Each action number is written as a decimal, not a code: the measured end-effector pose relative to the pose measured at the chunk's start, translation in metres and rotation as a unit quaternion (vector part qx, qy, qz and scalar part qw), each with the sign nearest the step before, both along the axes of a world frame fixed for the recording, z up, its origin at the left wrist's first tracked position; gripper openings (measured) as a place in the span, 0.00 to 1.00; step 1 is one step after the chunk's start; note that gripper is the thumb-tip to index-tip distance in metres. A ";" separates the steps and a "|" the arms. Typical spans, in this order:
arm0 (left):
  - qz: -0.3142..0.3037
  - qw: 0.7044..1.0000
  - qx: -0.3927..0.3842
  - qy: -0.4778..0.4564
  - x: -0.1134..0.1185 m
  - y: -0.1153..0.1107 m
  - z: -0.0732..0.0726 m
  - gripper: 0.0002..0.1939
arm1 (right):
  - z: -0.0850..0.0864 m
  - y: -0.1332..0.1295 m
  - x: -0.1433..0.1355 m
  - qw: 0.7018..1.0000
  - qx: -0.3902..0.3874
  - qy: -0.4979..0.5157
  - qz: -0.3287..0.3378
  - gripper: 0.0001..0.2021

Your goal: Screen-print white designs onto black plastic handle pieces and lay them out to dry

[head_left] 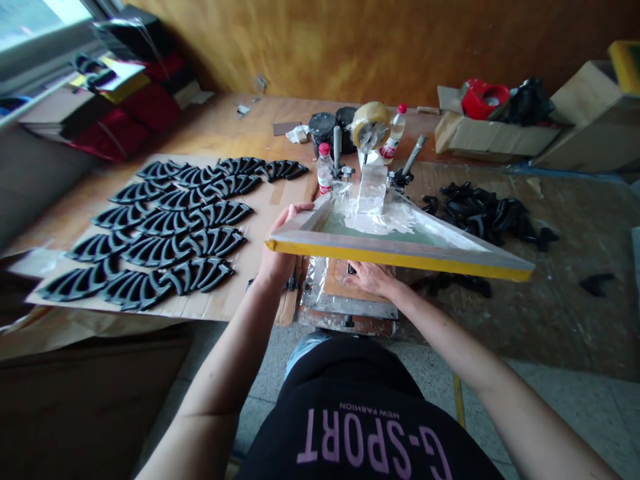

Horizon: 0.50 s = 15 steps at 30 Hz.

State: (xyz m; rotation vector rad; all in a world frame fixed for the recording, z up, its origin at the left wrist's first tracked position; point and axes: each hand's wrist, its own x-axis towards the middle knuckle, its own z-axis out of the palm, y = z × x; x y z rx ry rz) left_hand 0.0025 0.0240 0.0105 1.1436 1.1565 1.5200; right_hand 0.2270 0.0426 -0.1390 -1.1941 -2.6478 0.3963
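Observation:
A frame (405, 255) with yellow tape along its front edge is tilted up over the work base, its mesh smeared with white paste. My left hand (284, 243) grips the frame's left corner. Under the raised front edge, my right hand (369, 276) reaches onto the brown board (335, 283) of the base; its fingers are spread near a small dark piece (351, 269), and the frame partly covers the view there. Behind the frame, metal clamps (400, 179) stand at the hinge side. A pale block (373, 187) rests above the paste.
Rows of black curved parts (160, 220) lie on cardboard at the left. A pile of black parts (485, 210) sits at the right. Bottles (325, 167), dark jars (323, 128) and a tape roll (371, 123) stand behind. An open carton (500, 137) is at the back right.

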 end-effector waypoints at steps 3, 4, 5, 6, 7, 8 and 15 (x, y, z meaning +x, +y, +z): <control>-0.005 1.000 0.026 0.013 0.001 0.009 -0.001 0.22 | -0.011 -0.009 -0.016 0.997 0.004 -0.037 0.064 0.37; -0.010 0.999 0.029 0.016 0.001 0.010 -0.002 0.22 | -0.012 -0.013 -0.016 0.996 0.009 -0.039 0.079 0.38; -0.013 0.999 0.031 0.017 0.000 0.010 -0.003 0.22 | -0.012 -0.019 -0.013 0.995 0.012 -0.032 0.090 0.38; -0.015 0.999 0.032 0.015 0.000 0.010 -0.004 0.22 | -0.010 -0.025 -0.010 0.995 0.012 -0.019 0.100 0.38; -0.015 0.999 0.034 0.011 -0.001 0.009 -0.005 0.22 | -0.006 -0.031 -0.005 0.994 0.007 -0.003 0.111 0.35; -0.013 0.999 0.036 0.008 -0.001 0.008 -0.005 0.21 | -0.002 -0.036 0.001 0.992 -0.001 0.016 0.123 0.32; -0.007 0.999 -0.040 0.011 -0.007 -0.012 -0.012 0.20 | 0.035 -0.016 0.090 0.985 0.079 0.008 -0.155 0.13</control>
